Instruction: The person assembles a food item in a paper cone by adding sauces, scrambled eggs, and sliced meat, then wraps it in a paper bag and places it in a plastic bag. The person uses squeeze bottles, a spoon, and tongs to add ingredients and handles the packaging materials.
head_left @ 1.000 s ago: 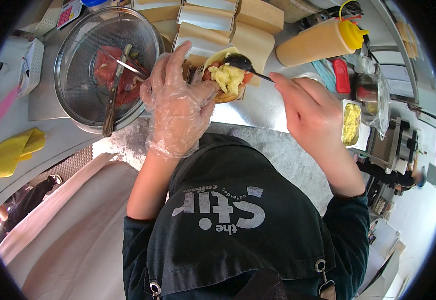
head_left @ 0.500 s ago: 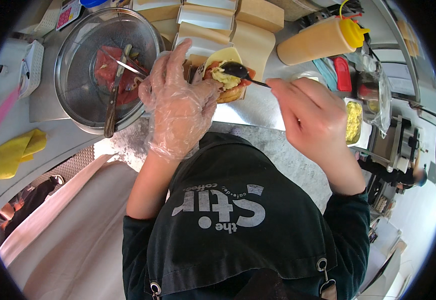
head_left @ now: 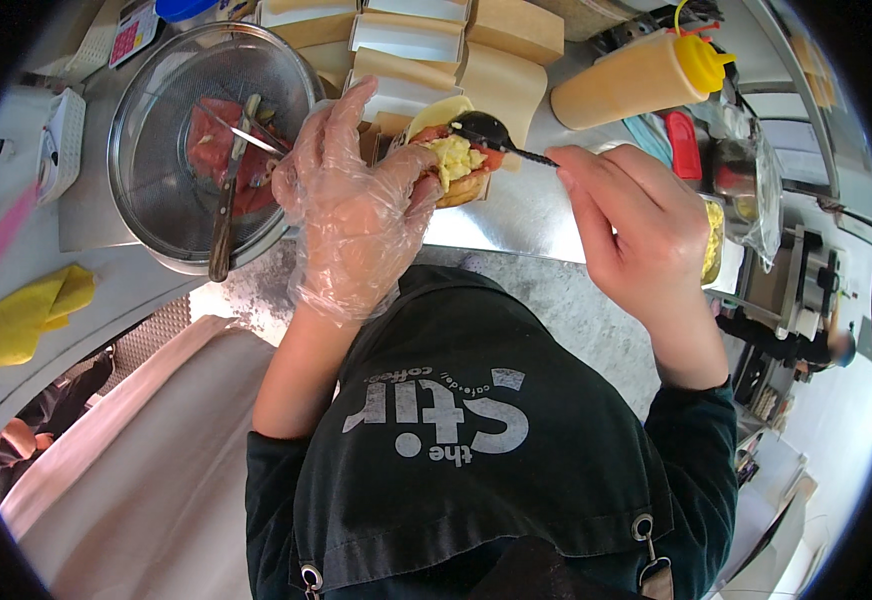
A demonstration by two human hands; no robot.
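My left hand (head_left: 361,205), in a clear plastic glove, steadies a filled sandwich (head_left: 468,186) with its thumb side, its fingers partly hidden behind the hand. The sandwich is spread open: browned bread, a pale yellow slice, red slices and a mound of yellow egg-like filling (head_left: 453,160). In my bare right hand (head_left: 641,230) I pinch the thin handle of a black spoon (head_left: 483,127). The spoon's bowl rests over the upper edge of the filling, tilted down to the left.
To the left stands a mesh strainer (head_left: 141,170) with reddish slices (head_left: 214,140), a wooden-handled knife (head_left: 224,220) and metal tongs. Open cardboard boxes (head_left: 406,45) line the back. A sauce bottle (head_left: 626,85) lies at the right, near a tray of yellow filling (head_left: 713,240).
The spoon and my right hand have shifted slightly right, and the filling in the sandwich shows more openly. My left hand stays nearly in place.
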